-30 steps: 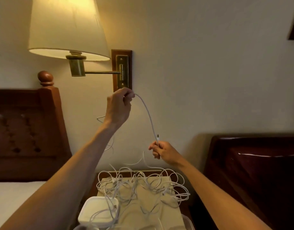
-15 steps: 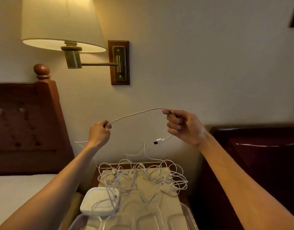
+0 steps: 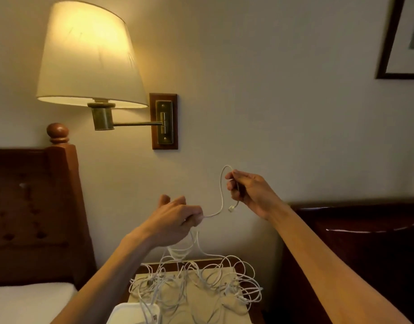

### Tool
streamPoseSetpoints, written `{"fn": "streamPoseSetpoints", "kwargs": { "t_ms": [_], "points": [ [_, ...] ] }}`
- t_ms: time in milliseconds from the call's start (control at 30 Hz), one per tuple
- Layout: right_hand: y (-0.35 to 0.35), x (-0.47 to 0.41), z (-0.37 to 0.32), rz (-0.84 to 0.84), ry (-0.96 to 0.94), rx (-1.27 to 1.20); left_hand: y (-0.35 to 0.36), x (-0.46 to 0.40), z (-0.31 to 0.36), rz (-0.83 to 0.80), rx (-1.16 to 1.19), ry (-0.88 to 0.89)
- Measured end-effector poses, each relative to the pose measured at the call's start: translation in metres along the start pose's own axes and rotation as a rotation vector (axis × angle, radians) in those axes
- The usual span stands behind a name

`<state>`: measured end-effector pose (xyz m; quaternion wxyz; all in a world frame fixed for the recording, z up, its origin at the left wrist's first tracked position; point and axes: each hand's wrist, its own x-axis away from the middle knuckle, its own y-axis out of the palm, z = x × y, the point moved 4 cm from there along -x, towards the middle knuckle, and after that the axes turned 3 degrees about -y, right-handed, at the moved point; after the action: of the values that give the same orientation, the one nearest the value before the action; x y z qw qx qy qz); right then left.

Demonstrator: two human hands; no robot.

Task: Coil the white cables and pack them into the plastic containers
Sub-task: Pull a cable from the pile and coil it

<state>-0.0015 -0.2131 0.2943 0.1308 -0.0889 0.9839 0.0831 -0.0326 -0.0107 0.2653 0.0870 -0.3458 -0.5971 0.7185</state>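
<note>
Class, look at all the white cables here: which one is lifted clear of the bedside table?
The white cable strung between the left hand and right hand, its plug dangling; the tangled cables lie on the table.

Brass-look lamp arm (image 3: 137, 123), glossy wooden headboard (image 3: 33, 206)

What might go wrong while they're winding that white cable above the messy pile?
The cable held between the left hand and right hand trails down into the tangled pile on the nightstand; pulling may drag other cables up or tighten knots. Strands already draped over the white container could tug it off the edge.
</note>
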Motion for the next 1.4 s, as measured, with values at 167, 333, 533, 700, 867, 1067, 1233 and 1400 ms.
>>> {"fn": "streamPoseSetpoints", "kwargs": {
  "t_ms": [167, 333, 533, 700, 867, 1067, 1233, 1400],
  "points": [
    [0.019, 0.001, -0.013, -0.044, -0.056, 0.048, -0.041, -0.015, 0.041, -0.002, 0.328, 0.212],
    [0.029, 0.004, -0.022, -0.083, -0.114, 0.196, -0.058, -0.022, 0.040, 0.199, 0.328, 0.229],
    [0.022, 0.007, -0.024, -0.068, -0.034, 0.006, -0.065, -0.017, 0.034, 0.259, 0.312, 0.217],
    [0.012, 0.006, -0.028, -0.026, -0.002, -0.107, -0.049, -0.005, 0.026, 0.215, 0.328, 0.211],
    [0.030, 0.009, -0.023, -0.155, -0.049, 0.170, -0.059, -0.012, 0.034, 0.302, 0.333, 0.229],
    [0.042, 0.016, -0.024, -0.120, -0.162, 0.133, -0.078, -0.029, 0.030, 0.475, 0.346, 0.220],
    [0.048, 0.020, -0.015, -0.184, -0.139, 0.060, -0.078, -0.035, 0.025, 0.570, 0.372, 0.152],
    [0.047, 0.026, -0.017, -0.366, -0.059, -0.047, -0.074, -0.038, 0.010, 0.588, 0.421, 0.057]
  ]
}}
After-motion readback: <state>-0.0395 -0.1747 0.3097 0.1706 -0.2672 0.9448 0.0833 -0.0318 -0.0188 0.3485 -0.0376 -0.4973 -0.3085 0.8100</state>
